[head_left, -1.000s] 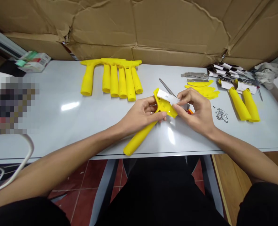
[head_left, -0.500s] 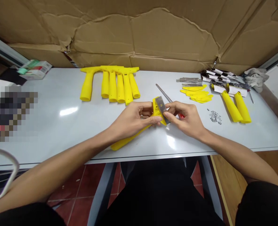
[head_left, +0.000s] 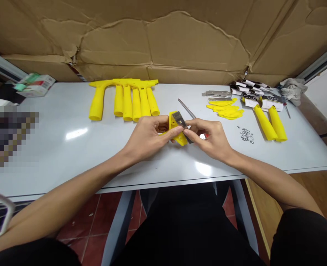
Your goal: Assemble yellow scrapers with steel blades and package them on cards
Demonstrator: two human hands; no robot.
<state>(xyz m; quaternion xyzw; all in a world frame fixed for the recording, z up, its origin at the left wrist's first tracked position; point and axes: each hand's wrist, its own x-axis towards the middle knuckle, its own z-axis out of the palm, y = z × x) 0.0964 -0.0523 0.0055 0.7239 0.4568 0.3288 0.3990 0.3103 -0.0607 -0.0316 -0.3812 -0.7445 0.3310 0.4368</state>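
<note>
My left hand [head_left: 148,139] is closed around a yellow plastic scraper handle [head_left: 182,140], with its wide head turned toward my right hand. A flat metal blade [head_left: 178,117] lies against that head. My left thumb presses near the blade, and my right hand [head_left: 212,139] pinches its right edge between thumb and fingers. Most of the handle's grip is hidden by my left hand. Behind my right hand lies a long metal shaft [head_left: 186,107]; a bit of red shows by the fingers.
Several yellow handles [head_left: 97,105] stand at the back left. To the right lie metal blades [head_left: 218,94], yellow plastic pieces [head_left: 230,112], small screws [head_left: 247,136] and two carded yellow handles [head_left: 264,122]. A grey cloth [head_left: 293,90] and a box [head_left: 40,87] sit at the ends. Cardboard [head_left: 163,44] stands behind.
The handle has turned in my left hand, so its grip no longer shows below the wrist. The blade stays against the head. The whole view has shifted slightly.
</note>
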